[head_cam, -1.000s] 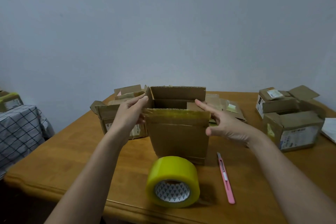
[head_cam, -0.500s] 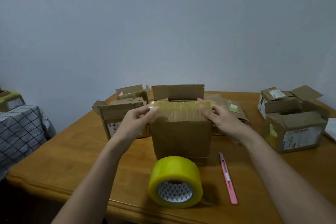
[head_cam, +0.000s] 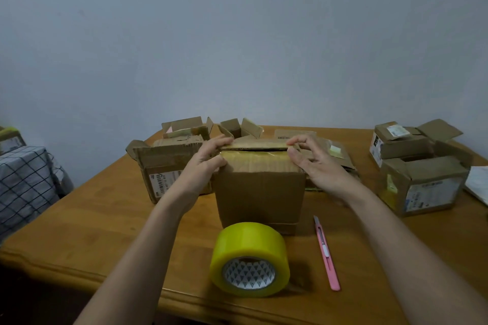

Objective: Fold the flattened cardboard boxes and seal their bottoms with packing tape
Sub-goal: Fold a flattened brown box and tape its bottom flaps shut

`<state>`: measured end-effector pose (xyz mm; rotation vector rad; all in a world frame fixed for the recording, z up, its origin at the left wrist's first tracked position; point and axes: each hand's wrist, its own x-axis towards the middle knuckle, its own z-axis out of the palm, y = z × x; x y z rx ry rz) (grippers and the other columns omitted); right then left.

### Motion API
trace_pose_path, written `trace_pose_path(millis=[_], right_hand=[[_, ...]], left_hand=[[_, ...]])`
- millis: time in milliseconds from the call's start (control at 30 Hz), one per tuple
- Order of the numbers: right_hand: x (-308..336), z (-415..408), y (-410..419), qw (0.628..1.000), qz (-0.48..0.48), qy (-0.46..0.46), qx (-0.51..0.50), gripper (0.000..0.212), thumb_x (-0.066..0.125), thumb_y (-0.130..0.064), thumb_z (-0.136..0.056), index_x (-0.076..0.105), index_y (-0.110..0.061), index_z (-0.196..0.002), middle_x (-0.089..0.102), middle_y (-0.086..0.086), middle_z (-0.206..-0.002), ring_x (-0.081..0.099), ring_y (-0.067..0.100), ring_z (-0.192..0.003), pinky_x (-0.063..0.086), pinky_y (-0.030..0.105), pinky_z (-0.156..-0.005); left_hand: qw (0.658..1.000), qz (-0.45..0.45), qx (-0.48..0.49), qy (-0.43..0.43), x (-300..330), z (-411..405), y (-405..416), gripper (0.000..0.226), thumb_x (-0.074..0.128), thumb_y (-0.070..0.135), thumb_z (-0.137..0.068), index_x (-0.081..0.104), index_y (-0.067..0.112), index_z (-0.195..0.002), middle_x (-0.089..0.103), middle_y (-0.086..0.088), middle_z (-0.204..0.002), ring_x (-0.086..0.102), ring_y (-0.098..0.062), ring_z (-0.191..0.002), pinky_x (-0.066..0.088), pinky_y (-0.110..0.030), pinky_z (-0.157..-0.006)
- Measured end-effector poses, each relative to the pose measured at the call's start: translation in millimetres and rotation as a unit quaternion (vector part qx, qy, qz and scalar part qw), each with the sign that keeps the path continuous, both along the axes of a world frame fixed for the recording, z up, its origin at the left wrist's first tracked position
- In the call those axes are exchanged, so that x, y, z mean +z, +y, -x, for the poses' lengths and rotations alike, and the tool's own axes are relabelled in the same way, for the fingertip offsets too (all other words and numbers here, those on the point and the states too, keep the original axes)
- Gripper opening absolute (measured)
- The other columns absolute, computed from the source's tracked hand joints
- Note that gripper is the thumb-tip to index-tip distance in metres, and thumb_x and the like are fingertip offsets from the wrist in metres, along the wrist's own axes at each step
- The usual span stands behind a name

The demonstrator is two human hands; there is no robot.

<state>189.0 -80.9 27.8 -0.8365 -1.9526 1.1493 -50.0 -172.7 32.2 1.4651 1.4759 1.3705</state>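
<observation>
A brown cardboard box (head_cam: 260,198) stands upright in the middle of the wooden table (head_cam: 92,221). Its two long top flaps are folded down and meet at a narrow dark seam. My left hand (head_cam: 208,159) holds the box's top left corner, thumb on the near flap and fingers over the far flap. My right hand (head_cam: 309,159) holds the top right corner the same way, fingertips curled on the flaps. A yellow roll of packing tape (head_cam: 249,258) lies on its side in front of the box. A pink utility knife (head_cam: 326,253) lies to the right of the roll.
An open box with a barcode label (head_cam: 169,166) sits left of the centre box, and smaller open boxes (head_cam: 232,126) stand behind. Two stacked boxes (head_cam: 420,174) are at the right, flattened cardboard (head_cam: 335,153) behind my right hand. A checked cloth (head_cam: 23,179) lies beyond the table's left edge.
Both hands have folded the near and far top flaps down over the box opening. The far flap, upright before, now lies flat against the near one.
</observation>
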Motion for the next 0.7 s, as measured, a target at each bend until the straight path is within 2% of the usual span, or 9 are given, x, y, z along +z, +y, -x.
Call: trace_pose_path(millis=[100, 200, 267, 333, 400, 533, 567, 633, 700], right_hand=[[-4.7, -1.0, 0.3, 0.997, 0.069, -0.015, 0.030, 0.052, 0.044, -0.066, -0.080, 0.044, -0.046, -0.129, 0.038, -0.005, -0.143, 0.041, 0.020, -0.128, 0.050, 0.050, -0.092], [-7.6, -2.6, 2.1, 0.996, 0.037, -0.063, 0.048, 0.067, 0.056, -0.062, -0.076, 0.032, -0.046, -0.137, 0.034, -0.007, -0.141, 0.039, 0.022, -0.131, 0.047, 0.040, -0.095], [-10.8, -3.9, 4.3, 0.998, 0.002, -0.055, 0.035, 0.071, 0.068, -0.058, -0.072, 0.034, -0.048, -0.134, 0.035, -0.008, -0.143, 0.041, 0.015, -0.129, 0.044, 0.034, -0.100], [-13.0, -4.7, 4.2, 0.999, -0.007, -0.025, 0.026, 0.071, 0.075, -0.045, -0.073, 0.038, -0.047, -0.132, 0.034, -0.011, -0.144, 0.043, 0.006, -0.121, 0.046, 0.022, -0.091], [-18.3, -3.6, 5.3, 1.000, -0.014, -0.009, 0.020, 0.070, 0.079, -0.038, -0.073, 0.041, -0.044, -0.132, 0.034, -0.011, -0.146, 0.039, 0.009, -0.125, 0.042, 0.016, -0.088], [-37.3, 0.7, 6.9, 0.998, 0.022, -0.058, 0.019, 0.069, 0.069, -0.061, -0.070, 0.043, -0.043, -0.132, 0.039, -0.009, -0.137, 0.036, 0.017, -0.132, 0.039, 0.020, -0.084], [-41.4, 0.2, 5.6, 0.997, 0.036, -0.062, 0.021, 0.073, 0.065, -0.072, -0.067, 0.043, -0.045, -0.131, 0.038, -0.008, -0.136, 0.036, 0.018, -0.131, 0.041, 0.022, -0.085], [-44.5, -0.7, 6.8, 0.995, 0.082, -0.044, 0.029, 0.077, 0.051, -0.089, -0.062, 0.045, -0.050, -0.127, 0.037, -0.006, -0.141, 0.036, 0.023, -0.130, 0.047, 0.047, -0.096], [-44.0, -0.1, 7.1, 0.992, 0.121, -0.021, 0.027, 0.057, 0.043, -0.080, -0.076, 0.048, -0.049, -0.124, 0.035, -0.001, -0.147, 0.038, 0.027, -0.131, 0.042, 0.063, -0.100]], left_hand=[[1.000, 0.005, 0.015, 0.014, -6.0, -0.6, -1.7, 0.043, 0.053, 0.035, -0.089, 0.055, 0.043, -0.131, 0.030, 0.012, -0.152, 0.037, -0.018, -0.132, 0.048, -0.038, -0.097], [0.999, 0.036, 0.004, -0.030, -12.4, 0.1, -0.9, 0.035, 0.047, 0.034, -0.101, 0.051, 0.052, -0.131, 0.035, 0.005, -0.143, 0.047, -0.022, -0.118, 0.050, -0.053, -0.097], [0.999, 0.028, -0.002, -0.032, -14.0, -0.6, 0.0, 0.035, 0.046, 0.034, -0.102, 0.050, 0.050, -0.132, 0.036, 0.004, -0.140, 0.048, -0.024, -0.116, 0.052, -0.051, -0.092], [0.999, 0.004, -0.009, -0.048, -16.4, 0.3, 1.5, 0.036, 0.053, 0.033, -0.099, 0.050, 0.047, -0.132, 0.037, 0.003, -0.140, 0.049, -0.026, -0.115, 0.054, -0.046, -0.086], [0.998, -0.004, -0.007, -0.054, -22.3, 1.3, 3.3, 0.039, 0.054, 0.031, -0.096, 0.050, 0.045, -0.132, 0.037, 0.002, -0.140, 0.050, -0.027, -0.113, 0.056, -0.043, -0.083], [0.998, 0.069, -0.002, -0.005, -39.7, -0.2, 4.8, 0.032, 0.043, 0.029, -0.104, 0.048, 0.047, -0.131, 0.039, -0.003, -0.136, 0.050, -0.025, -0.113, 0.051, -0.052, -0.093], [0.997, 0.076, -0.004, -0.001, -42.3, -0.8, 3.5, 0.032, 0.043, 0.030, -0.104, 0.048, 0.047, -0.131, 0.041, -0.002, -0.135, 0.051, -0.023, -0.113, 0.051, -0.051, -0.094], [0.997, 0.074, -0.014, -0.001, -42.1, -0.2, 1.1, 0.032, 0.043, 0.029, -0.104, 0.048, 0.045, -0.131, 0.043, 0.002, -0.134, 0.052, -0.020, -0.112, 0.051, -0.050, -0.094], [0.996, 0.081, -0.023, -0.007, -42.2, 3.1, -0.7, 0.034, 0.046, 0.032, -0.101, 0.050, 0.048, -0.131, 0.044, 0.008, -0.134, 0.053, -0.020, -0.113, 0.053, -0.051, -0.093]])
